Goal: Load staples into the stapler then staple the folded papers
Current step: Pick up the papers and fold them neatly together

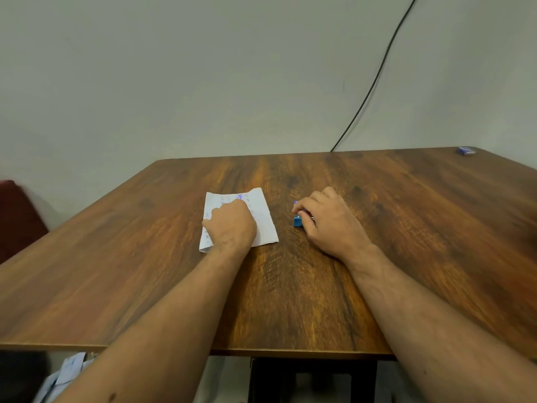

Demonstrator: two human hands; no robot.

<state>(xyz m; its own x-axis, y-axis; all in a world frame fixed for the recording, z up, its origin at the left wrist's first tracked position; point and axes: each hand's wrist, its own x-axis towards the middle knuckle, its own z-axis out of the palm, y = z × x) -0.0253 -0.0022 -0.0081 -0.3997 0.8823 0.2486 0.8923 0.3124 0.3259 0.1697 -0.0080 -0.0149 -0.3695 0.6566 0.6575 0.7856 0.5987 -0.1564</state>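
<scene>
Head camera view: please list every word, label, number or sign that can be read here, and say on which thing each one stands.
None can be read.
Folded paper under the left hand: blue and grey handwriting, too blurred to read.
Blue stapler under the right hand: no legible label.
Small blue box at the table's far right corner: print too small.

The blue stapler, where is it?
In the head view, the blue stapler sits mid-table under the right hand, just right of the folded paper.

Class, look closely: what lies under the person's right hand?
A small blue stapler on the wooden table, only its near end showing. The right hand covers the rest, so loaded staples cannot be seen.
</scene>
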